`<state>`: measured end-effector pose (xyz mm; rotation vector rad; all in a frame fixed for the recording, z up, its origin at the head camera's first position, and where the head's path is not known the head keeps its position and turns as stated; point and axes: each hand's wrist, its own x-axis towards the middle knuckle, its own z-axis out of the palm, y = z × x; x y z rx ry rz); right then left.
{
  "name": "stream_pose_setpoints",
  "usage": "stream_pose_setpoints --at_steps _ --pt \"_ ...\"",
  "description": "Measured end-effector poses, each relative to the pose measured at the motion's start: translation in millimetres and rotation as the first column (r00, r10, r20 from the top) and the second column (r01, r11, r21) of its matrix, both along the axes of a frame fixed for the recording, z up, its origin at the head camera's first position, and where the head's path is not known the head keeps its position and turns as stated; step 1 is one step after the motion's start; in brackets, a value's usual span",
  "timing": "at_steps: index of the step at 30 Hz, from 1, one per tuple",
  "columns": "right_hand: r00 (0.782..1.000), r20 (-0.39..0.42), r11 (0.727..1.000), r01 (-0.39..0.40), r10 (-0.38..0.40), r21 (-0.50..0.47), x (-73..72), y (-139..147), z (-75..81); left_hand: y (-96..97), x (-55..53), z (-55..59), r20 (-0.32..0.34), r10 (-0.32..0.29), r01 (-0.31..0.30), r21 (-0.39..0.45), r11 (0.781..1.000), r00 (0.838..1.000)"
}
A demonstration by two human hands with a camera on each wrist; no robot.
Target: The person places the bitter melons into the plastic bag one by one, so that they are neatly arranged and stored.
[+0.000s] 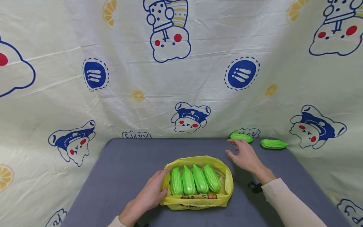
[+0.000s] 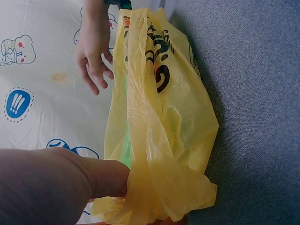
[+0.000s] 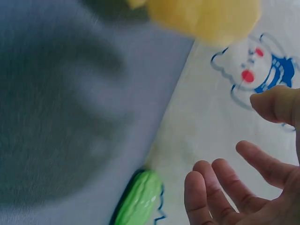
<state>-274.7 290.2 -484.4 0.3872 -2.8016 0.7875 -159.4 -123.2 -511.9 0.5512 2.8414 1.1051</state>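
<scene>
A yellow plastic bag [image 1: 228,184] stands with its mouth spread wide, holding several green bitter melons [image 1: 188,181] in a row. My left hand [image 1: 151,190] grips the bag's left side; in the left wrist view its thumb [image 2: 110,179] lies over the rim and the other fingers are mostly hidden behind the plastic. Beyond the bag to the right, my right hand [image 1: 246,156] reaches out with fingers spread and nothing in them. Its fingertips are close to a bitter melon [image 1: 241,137] at the table's back edge. Another bitter melon [image 1: 273,144] lies to the right of that one.
The grey table [image 1: 127,170] meets a pale curtain [image 1: 204,94] printed with cartoon bears and orange slices, which hangs behind and along both sides. A dark wrist strap [image 1: 255,187] shows on my right wrist.
</scene>
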Motion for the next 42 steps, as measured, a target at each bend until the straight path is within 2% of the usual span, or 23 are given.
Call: stream_pose_setpoints --at_steps 10,17,25,32,42 --pt "0.998 0.037 0.998 0.055 -0.056 0.027 -34.4 32.2 -12.5 -2.4 2.9 -0.5 -0.025 -0.012 0.013 0.004 1.000 1.000" --pt "0.992 0.077 0.994 0.094 -0.098 0.051 -58.6 44.5 -17.3 -4.6 1.8 1.4 -0.032 -0.018 0.019 0.027 0.999 0.999" --pt "0.989 0.078 0.989 0.118 -0.125 0.089 -74.2 60.3 -27.4 -6.0 4.4 -2.8 -0.005 -0.017 0.017 0.020 1.000 1.000" --pt "0.985 0.131 0.989 0.096 -0.110 0.111 -86.9 74.8 -38.9 -5.4 4.1 -4.9 0.006 -0.024 0.024 0.005 1.000 1.000" --pt "0.985 0.151 0.987 0.059 -0.082 0.149 -100.5 75.8 -42.3 -6.1 0.8 -5.5 0.036 -0.024 0.024 -0.004 1.000 0.999"
